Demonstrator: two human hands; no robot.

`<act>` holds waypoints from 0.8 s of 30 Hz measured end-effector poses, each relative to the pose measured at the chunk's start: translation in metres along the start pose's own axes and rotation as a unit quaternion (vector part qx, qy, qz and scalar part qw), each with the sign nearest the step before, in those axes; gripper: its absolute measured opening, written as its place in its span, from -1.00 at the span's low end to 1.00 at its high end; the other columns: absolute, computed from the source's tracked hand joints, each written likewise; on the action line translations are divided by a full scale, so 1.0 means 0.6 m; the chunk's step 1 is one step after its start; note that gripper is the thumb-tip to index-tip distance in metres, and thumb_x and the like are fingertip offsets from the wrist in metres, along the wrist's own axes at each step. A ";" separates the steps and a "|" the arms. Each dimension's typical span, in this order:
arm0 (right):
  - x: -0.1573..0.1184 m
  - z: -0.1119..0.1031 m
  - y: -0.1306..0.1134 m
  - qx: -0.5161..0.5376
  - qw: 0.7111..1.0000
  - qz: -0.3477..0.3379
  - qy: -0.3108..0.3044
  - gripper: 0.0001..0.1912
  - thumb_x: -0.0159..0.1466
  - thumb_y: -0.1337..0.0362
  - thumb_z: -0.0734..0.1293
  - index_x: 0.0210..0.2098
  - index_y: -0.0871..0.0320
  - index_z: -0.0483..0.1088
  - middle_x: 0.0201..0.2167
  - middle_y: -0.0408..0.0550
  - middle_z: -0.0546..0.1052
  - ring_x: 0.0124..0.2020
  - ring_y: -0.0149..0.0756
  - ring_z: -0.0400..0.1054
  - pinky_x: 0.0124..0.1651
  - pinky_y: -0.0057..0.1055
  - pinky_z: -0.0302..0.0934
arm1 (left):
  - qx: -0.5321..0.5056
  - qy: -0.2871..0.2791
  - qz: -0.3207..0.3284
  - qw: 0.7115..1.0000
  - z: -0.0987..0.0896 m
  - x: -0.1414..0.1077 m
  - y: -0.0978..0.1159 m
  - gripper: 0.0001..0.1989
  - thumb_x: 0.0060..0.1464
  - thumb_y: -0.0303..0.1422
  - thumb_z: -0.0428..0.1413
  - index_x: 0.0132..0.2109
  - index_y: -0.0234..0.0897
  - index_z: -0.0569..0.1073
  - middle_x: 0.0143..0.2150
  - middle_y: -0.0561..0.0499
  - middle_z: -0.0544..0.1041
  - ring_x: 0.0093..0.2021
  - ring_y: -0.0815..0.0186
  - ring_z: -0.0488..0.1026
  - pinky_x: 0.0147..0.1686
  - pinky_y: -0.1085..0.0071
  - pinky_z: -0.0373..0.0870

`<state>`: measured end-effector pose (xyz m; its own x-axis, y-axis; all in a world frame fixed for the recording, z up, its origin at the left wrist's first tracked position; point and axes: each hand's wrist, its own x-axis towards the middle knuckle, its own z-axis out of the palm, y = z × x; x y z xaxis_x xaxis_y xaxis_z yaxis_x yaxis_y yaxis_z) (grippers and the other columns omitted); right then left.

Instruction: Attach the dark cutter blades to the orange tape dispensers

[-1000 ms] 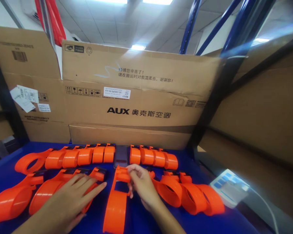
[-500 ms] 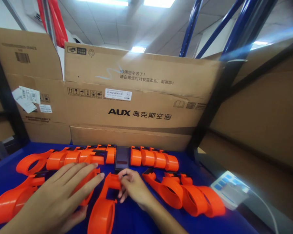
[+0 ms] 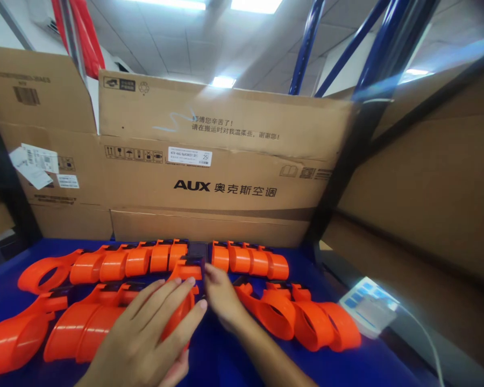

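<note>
Evidently, at lower centre of the frame, a black-tipped orange plastic loop piece [image 3: 189, 273] lies between both hands, its long axis running up-frame toward a dark, flat rectangular device [image 3: 197, 249]. The left hand [image 3: 149, 333], fingers extended, overlaps the loop; the right hand [image 3: 221, 298] is nearer the tip, at its right, but whether either grip closes on it I cannot tell. Similar orange plastic loops [image 3: 84, 267] crowd both sides of the blue table [image 3: 215, 365].
</note>
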<state>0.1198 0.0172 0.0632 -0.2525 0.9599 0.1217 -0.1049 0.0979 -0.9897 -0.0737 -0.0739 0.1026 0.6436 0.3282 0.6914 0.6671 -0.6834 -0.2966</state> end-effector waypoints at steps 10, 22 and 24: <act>0.010 -0.067 0.000 -0.010 0.995 -0.033 0.094 -0.62 0.17 -0.05 0.49 -0.20 0.11 0.58 -0.19 -0.05 0.61 -0.04 -0.13 0.45 0.02 -0.29 0.33 | -0.300 -0.002 -0.084 0.950 0.111 0.015 0.074 -0.27 0.17 -0.34 0.25 0.43 0.09 0.22 0.52 -0.14 0.15 0.46 -0.23 0.11 0.32 -0.29 0.14; 0.003 -0.062 0.031 -0.025 0.982 -0.072 0.173 -0.65 0.26 -0.05 0.40 -0.12 0.05 0.57 -0.07 -0.07 0.60 0.10 -0.07 0.39 0.25 -0.21 0.16 | -0.627 0.210 -0.616 0.428 0.217 0.070 0.062 -0.56 0.22 0.02 0.12 0.12 -0.08 0.50 0.10 -0.08 0.53 0.06 0.14 0.49 -0.11 0.35 0.44; 0.002 -0.059 0.033 -0.029 0.982 -0.071 0.173 -0.64 0.26 -0.06 0.40 -0.13 0.05 0.57 -0.10 -0.08 0.61 0.08 -0.06 0.40 0.24 -0.19 0.17 | -0.579 0.223 -0.635 0.459 0.226 0.050 0.057 -0.60 0.22 0.01 0.12 0.07 -0.08 0.51 0.04 -0.03 0.51 0.00 0.17 0.46 -0.14 0.37 0.42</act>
<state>0.1516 0.0297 0.0411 0.1040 0.9664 0.2349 -0.0579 0.2416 -0.9686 0.0194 0.0007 0.0238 -0.3028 0.9524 -0.0355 -0.4163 -0.0986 0.9039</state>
